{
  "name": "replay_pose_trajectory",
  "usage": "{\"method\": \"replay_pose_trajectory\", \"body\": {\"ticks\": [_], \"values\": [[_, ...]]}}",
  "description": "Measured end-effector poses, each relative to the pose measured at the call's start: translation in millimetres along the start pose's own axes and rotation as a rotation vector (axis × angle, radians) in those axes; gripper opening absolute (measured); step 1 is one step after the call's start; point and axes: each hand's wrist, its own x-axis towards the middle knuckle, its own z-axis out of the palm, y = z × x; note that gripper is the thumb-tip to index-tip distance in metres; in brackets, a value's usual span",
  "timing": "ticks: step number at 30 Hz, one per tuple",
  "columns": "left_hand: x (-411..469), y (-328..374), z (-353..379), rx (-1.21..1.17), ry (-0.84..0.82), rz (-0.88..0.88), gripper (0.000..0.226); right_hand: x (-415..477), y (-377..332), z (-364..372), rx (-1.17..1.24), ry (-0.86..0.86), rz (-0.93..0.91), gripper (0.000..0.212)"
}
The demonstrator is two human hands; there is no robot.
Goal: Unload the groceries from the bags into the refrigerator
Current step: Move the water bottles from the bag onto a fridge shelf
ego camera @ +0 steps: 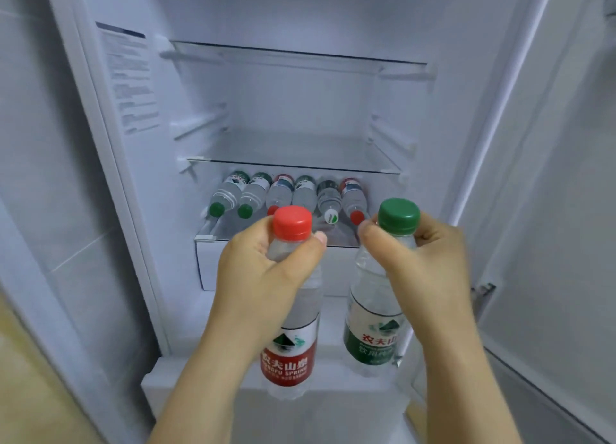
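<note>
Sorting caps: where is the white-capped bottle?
Head view, centre: the white-capped bottle lies in the row under the lower shelf, second from right.

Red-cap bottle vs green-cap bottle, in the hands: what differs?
Cap: the red-cap bottle has a red cap, the green-cap bottle a green one.
Label: red-and-white on the red-cap bottle, green-and-white on the green-cap bottle.
Hold: the left hand grips the red-cap bottle, the right hand the green-cap bottle.
Shared: both are clear water bottles, upright, gripped just below the cap, in front of the open refrigerator.
</note>
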Motion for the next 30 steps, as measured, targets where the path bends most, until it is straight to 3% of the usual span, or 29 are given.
{"method": "replay_pose_trajectory", "body": {"ticks": [10, 16, 24, 30], "values": [[71.5, -29.2, 21.1, 0.002, 0.056, 0.021, 0.003, 67.5, 45.2, 26.8, 0.057, 0.087, 0.032, 0.007], [120.8, -42.4, 26.0, -0.016, 0.093, 0.184, 0.008, 102.5, 56.9, 47.7, 0.073, 0.259, -0.061, 0.020], [156.9, -80.5, 37.8, 0.003, 0.225, 0.277, 0.016, 125.9, 83.3, 70.2, 0.112, 0.427, -0.120, 0.028], [168.6, -99.3, 41.6, -0.036, 0.260, 0.312, 0.024, 134.8, 100.4, 83.4, 0.094, 0.510, -0.135, 0.020]]}}
